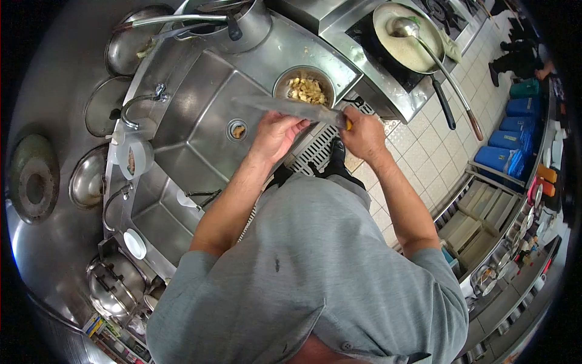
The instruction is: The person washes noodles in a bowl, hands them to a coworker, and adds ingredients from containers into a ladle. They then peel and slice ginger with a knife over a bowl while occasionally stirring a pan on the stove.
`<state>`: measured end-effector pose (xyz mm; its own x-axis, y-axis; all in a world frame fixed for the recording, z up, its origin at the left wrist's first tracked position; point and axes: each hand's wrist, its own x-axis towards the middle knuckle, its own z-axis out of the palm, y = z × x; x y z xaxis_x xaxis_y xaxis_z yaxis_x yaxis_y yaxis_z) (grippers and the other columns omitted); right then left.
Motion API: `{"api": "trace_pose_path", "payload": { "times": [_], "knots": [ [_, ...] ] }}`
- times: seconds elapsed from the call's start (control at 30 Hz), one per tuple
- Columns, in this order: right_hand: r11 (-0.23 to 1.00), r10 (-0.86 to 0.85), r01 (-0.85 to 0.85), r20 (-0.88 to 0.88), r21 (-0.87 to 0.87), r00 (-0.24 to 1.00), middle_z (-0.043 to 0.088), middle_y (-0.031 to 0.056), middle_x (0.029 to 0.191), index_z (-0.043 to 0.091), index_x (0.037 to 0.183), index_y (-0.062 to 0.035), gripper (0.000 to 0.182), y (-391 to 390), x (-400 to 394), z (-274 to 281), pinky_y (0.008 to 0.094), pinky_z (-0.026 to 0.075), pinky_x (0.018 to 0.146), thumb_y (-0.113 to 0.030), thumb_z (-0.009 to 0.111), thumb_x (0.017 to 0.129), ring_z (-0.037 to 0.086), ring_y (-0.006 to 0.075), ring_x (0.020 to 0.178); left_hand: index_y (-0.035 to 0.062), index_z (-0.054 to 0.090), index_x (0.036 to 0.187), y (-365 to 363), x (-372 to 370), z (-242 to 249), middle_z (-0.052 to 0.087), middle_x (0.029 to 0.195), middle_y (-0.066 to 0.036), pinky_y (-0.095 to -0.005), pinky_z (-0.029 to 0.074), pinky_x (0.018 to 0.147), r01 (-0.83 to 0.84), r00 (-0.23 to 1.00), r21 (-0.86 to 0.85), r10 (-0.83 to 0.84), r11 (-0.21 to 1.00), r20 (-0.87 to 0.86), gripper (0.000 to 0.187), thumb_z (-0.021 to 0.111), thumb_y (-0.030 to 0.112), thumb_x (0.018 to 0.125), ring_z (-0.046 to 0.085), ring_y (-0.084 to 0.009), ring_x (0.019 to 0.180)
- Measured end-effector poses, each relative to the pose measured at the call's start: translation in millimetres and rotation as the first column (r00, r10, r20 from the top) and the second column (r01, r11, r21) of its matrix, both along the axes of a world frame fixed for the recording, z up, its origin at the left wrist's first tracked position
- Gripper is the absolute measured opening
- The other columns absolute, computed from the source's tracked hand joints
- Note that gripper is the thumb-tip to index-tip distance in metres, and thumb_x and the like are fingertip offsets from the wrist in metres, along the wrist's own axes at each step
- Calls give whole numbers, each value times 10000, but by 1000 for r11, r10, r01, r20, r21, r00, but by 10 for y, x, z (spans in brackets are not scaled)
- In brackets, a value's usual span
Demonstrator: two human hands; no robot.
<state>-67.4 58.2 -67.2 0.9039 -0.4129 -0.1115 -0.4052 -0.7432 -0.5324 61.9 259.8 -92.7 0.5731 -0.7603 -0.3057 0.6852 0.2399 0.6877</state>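
My right hand (362,134) is closed around the yellowish handle of a knife (288,108). Its long grey blade is smeared by motion and points left across the near side of a metal bowl (278,91). Just under the blade, my left hand (279,134) is half turned palm up, with loosely curled fingers right at the blade's near edge. Chopped pale-brown pieces (308,91) lie in the bowl, which stands on the steel counter by the sink's edge.
A steel sink (203,112) is left of my hands, with a brown piece in its drain (237,130). Beyond stands a large pot (254,27). At upper right, a pan (388,51) of pale liquid holds a ladle (431,56). Another person (518,57) is at far right.
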Motion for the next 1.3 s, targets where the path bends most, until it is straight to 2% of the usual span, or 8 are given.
{"api": "trace_pose_path", "payload": {
  "times": [0.17,0.47,0.6,0.67,0.8,1.1,1.17,1.3],
  "knots": [
    [998,67,-67,12,-2,998,684,181,747,619,930,-95,210,274,94,256,528,547,671,-205,693,767,692,403,744,20,462,1335,-73,-29,-50,650,1176,-91,-375,528,1016,-80,996,-122,75,989,-50,565,776,217,908,650,-194,1066],
    [1000,-4,4,-14,6,1000,696,197,785,631,973,-107,203,-82,62,-64,535,540,685,-241,666,824,695,406,787,14,634,1181,-16,42,106,685,1157,-93,-334,539,921,-29,999,-25,28,999,-18,259,689,71,935,660,-194,1054],
    [998,44,-43,-18,43,999,695,196,779,639,971,-111,196,67,85,155,534,543,684,-251,660,836,694,413,784,19,626,1195,-55,56,26,682,1166,-91,-329,535,932,-40,999,-41,41,998,16,283,703,98,935,659,-190,1064],
    [995,83,-82,-12,49,996,691,193,762,637,963,-110,192,166,93,195,538,543,676,-242,664,826,695,412,763,24,638,1141,-111,24,72,684,1105,-77,-332,530,969,-102,991,-59,96,993,-96,265,744,101,910,651,-183,1078],
    [998,49,-48,-35,31,998,690,193,761,638,966,-117,189,176,112,168,541,544,685,-228,661,816,695,411,762,8,633,1143,-96,51,-38,685,1107,-82,-332,532,986,-103,988,-60,95,993,-124,308,771,122,892,651,-186,1091],
    [997,-77,77,-126,-2,989,690,213,813,630,946,-98,183,-311,-42,-218,539,538,701,-235,658,828,677,443,809,5,592,1241,-31,168,183,670,1159,-101,-322,540,885,-35,998,-6,35,999,-47,331,602,-31,911,642,-175,1029],
    [997,-74,78,-147,22,986,701,208,841,641,988,-120,206,-253,-30,-173,533,544,721,-228,656,812,689,420,831,-1,578,1251,-59,155,156,663,1167,-109,-330,526,919,-66,994,8,65,998,92,335,611,-21,918,642,-177,1055],
    [999,-21,23,-65,42,998,695,196,787,631,947,-106,181,78,48,178,532,549,691,-224,662,813,694,411,779,30,544,1278,-93,122,34,657,1211,-122,-388,490,1017,-56,994,-38,60,998,96,371,688,109,946,627,-205,1130]
  ]
}}
